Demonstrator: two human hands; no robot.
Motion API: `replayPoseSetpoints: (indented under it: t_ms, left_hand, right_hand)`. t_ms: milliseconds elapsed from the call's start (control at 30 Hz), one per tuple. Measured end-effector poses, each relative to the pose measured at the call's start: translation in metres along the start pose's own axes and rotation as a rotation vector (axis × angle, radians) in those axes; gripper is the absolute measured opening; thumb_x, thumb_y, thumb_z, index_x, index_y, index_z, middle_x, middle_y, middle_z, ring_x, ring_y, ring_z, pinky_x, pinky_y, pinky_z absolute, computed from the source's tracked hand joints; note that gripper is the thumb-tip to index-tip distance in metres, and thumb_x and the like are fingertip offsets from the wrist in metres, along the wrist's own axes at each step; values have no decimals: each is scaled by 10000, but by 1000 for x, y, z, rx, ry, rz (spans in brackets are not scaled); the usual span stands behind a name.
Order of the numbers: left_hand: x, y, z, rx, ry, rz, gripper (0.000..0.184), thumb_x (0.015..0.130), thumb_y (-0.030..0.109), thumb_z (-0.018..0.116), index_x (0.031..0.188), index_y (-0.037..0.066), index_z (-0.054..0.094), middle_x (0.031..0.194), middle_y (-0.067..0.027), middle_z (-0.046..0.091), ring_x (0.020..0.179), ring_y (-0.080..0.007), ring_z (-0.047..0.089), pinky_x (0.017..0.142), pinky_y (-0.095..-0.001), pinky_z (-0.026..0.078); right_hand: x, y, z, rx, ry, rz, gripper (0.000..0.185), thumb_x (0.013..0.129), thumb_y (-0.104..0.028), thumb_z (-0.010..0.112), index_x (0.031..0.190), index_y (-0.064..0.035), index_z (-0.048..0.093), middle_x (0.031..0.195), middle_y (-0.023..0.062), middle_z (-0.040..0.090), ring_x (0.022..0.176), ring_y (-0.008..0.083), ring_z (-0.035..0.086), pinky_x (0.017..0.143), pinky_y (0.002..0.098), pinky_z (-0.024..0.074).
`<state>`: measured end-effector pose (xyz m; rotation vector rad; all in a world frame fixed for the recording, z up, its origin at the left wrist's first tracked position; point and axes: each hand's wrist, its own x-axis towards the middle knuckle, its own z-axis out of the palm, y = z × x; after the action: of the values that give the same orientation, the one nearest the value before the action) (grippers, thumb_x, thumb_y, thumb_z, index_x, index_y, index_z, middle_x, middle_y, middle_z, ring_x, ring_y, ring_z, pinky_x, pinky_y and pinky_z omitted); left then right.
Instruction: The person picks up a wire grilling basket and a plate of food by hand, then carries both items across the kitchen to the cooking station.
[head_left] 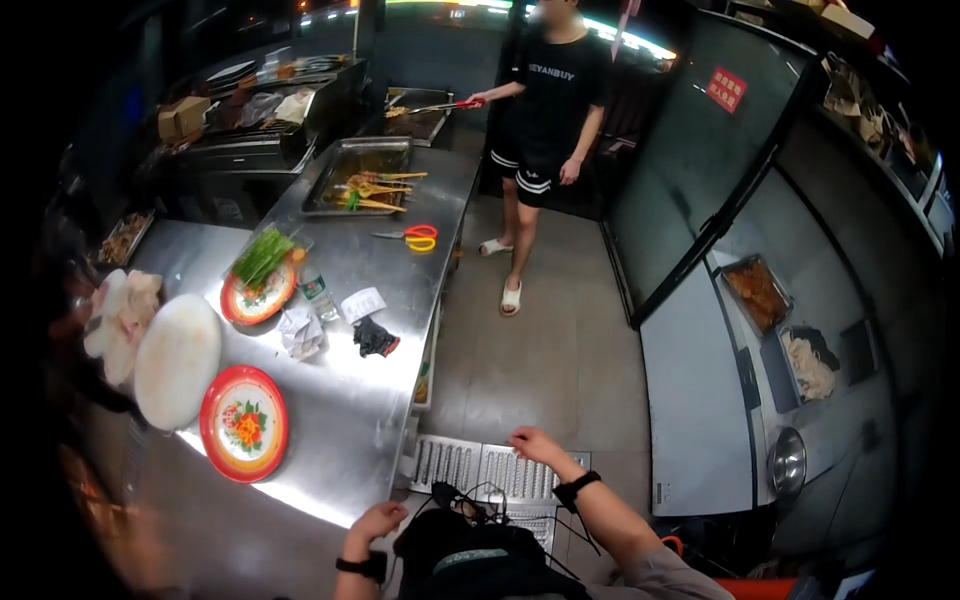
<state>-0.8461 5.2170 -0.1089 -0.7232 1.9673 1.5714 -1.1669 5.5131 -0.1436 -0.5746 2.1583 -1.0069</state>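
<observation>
Near the front corner of the steel table, my left hand hangs with its fingers loosely curled and nothing visible in them. My right hand is held over the floor drain grating, fingers also curled in and holding nothing that I can see. A red-rimmed enamel plate with a floral pattern is on the table beyond my left hand. Farther up lie a black glove or cloth bundle, crumpled paper, a plastic water bottle and scissors with red and yellow handles.
A second plate carries green vegetables. Skewers rest on a metal tray. Across the aisle, a co-worker holds red-handled tongs. A white counter and glass door stand right.
</observation>
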Motion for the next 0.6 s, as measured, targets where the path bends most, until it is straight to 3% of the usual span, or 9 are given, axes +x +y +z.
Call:
replayPoseSetpoints:
  t_ms: [67, 133, 267, 333, 367, 400, 467, 567, 600]
  left_hand:
    - [14, 1, -6, -37, 38, 10, 289, 899, 320, 618, 962, 41, 661, 665, -34, 611, 609, -124, 567, 581, -280, 460]
    - [40, -5, -13, -64, 67, 29, 289, 895, 324, 625, 965, 46, 664, 672, -40, 620, 619, -123, 573, 593, -277, 463]
    - [68, 35, -28, -174, 87, 8, 228, 893, 210, 603, 1039, 46, 665, 832, -82, 661, 703, -178, 596, 676, -307, 486]
    - [145, -59, -21, 258, 326, 551, 241, 896, 238, 605, 1052, 64, 666, 849, -98, 662, 691, -177, 595, 665, -314, 490]
    - [120, -17, -14, 378, 506, 475, 239, 911, 258, 592, 1036, 64, 655, 793, -94, 643, 663, -174, 588, 631, -317, 488]
    - [100, 11, -17, -62, 397, 383, 235, 922, 276, 580, 995, 60, 639, 727, -68, 612, 628, -162, 572, 594, -308, 474]
    - [109, 24, -6, 38, 510, 392, 261, 926, 308, 581, 964, 53, 623, 691, -43, 589, 612, -133, 554, 572, -290, 456]
    - [92, 69, -8, -142, 590, 251, 273, 927, 309, 581, 977, 44, 624, 699, -39, 595, 614, -126, 551, 575, -285, 456]
    - [86, 81, -7, -215, 629, 218, 274, 928, 306, 580, 983, 42, 624, 700, -38, 595, 615, -126, 552, 576, -285, 457]
  right_hand:
    - [43, -45, -5, -47, 8, -109, 215, 862, -240, 581, 849, -36, 651, 733, 114, 659, 659, 199, 638, 639, 366, 500]
    - [79, -69, -14, 14, -88, -178, 223, 931, -265, 573, 923, -46, 614, 726, 20, 606, 631, 103, 576, 578, 269, 494]
    - [132, -134, -45, 97, -264, -112, 195, 929, -242, 580, 979, -56, 609, 785, 21, 628, 662, 106, 588, 590, 261, 497]
    - [159, -154, -56, 166, -328, -126, 179, 926, -223, 587, 993, -59, 613, 804, 26, 636, 669, 108, 591, 593, 257, 499]
    - [175, -171, -62, 211, -364, -120, 175, 925, -219, 593, 996, -61, 616, 809, 27, 640, 669, 109, 591, 594, 256, 501]
    - [191, -187, -66, 297, -417, -110, 162, 925, -213, 600, 999, -71, 623, 805, 26, 641, 665, 109, 591, 595, 257, 504]
    - [231, -225, -69, 254, -450, -142, 171, 943, -222, 574, 1005, -73, 629, 803, 23, 642, 666, 104, 594, 589, 252, 501]
    - [312, -284, -51, 275, -480, -65, 252, 968, -242, 531, 1072, -28, 613, 828, 35, 635, 658, 106, 588, 591, 254, 495]
    - [351, -292, -41, 388, -560, -106, 264, 939, -255, 576, 1073, -31, 618, 859, 48, 632, 702, 126, 596, 619, 257, 496]
